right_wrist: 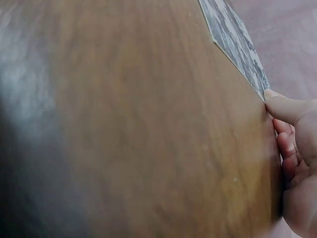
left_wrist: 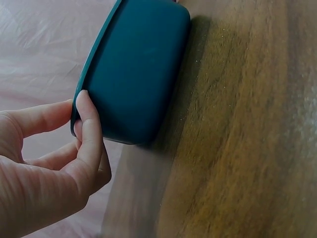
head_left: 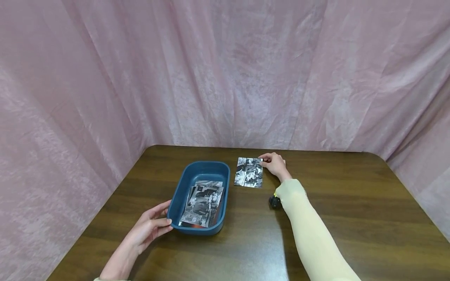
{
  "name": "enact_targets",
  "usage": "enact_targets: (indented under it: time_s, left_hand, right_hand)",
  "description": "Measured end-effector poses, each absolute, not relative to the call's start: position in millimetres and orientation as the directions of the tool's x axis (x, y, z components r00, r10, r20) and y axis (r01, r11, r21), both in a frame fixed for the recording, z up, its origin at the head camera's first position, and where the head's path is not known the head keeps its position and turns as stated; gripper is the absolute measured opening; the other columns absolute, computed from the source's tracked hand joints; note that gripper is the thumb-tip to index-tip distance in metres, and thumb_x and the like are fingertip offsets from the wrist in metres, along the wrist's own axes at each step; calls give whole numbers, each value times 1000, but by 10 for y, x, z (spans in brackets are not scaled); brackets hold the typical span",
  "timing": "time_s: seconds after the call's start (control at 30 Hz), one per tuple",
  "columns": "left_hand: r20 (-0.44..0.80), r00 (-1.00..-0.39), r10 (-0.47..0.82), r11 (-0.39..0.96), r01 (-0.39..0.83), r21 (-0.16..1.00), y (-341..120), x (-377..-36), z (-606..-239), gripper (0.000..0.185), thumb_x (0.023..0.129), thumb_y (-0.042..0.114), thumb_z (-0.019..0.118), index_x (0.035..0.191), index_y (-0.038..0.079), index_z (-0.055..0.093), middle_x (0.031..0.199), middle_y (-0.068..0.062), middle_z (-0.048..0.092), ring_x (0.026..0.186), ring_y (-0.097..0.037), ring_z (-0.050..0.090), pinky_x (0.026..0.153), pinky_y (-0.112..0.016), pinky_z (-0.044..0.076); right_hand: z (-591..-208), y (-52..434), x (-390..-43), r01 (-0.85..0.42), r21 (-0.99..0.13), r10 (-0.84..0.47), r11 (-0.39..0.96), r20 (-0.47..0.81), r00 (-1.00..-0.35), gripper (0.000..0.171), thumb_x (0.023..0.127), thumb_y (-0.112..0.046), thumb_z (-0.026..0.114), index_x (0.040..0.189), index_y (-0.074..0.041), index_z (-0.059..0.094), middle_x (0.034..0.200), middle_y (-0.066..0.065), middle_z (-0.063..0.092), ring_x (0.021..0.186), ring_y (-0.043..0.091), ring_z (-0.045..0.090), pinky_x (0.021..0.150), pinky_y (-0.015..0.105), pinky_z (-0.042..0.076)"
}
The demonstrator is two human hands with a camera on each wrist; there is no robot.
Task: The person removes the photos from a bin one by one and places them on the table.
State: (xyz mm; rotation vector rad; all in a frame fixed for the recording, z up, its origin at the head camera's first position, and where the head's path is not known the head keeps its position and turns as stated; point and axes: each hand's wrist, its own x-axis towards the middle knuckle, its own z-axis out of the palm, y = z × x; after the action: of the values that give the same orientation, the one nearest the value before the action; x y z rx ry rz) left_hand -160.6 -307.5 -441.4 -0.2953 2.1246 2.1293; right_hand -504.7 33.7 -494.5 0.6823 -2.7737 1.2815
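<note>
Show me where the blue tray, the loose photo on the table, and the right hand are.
blue tray (head_left: 197, 168): head view, bare inner floor near the far wall.
loose photo (head_left: 249, 172): head view, middle of the print.
right hand (head_left: 275, 164): head view, back of the hand.

Dark wooden table (head_left: 351, 203), wrinkled pink cloth backdrop (head_left: 211, 70) behind and beside it

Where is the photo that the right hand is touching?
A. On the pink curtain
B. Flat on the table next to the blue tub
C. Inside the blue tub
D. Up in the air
B: the right hand touches a corner of a black-and-white photo lying flat on the wooden table, just outside the blue tub, which the left hand holds by its near rim.
</note>
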Motion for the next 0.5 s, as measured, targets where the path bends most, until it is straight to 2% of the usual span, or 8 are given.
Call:
enact_targets:
  time_s: [0.2, 0.5]
  left_hand:
    - [-212, -975, -65, -17, -211, 977, -3069, -1597, -4431, 73, 92, 0, 57, 155, -4, 20, 110, -1, 50, 87, -7, 66, 82, -23, 58]
    - [-217, -971, -101, -39, -214, 976, -3051, -1577, -4424, 72, 92, 0, 57, 155, -3, 22, 111, -1, 48, 90, -7, 65, 82, -22, 58]
  right_hand:
    - [-4956, 344, -5029, -387, -729, -376, 565, 190, -907, 34, 94, -17, 66, 126, -8, 67, 114, 16, 61, 107, 32, 53, 97, 51, 27]
    - [-4959, 339, -5043, -376, -747, -387, 549, 172, -906, 35, 96, -20, 64, 128, -7, 65, 117, 17, 60, 111, 33, 52, 99, 53, 26]
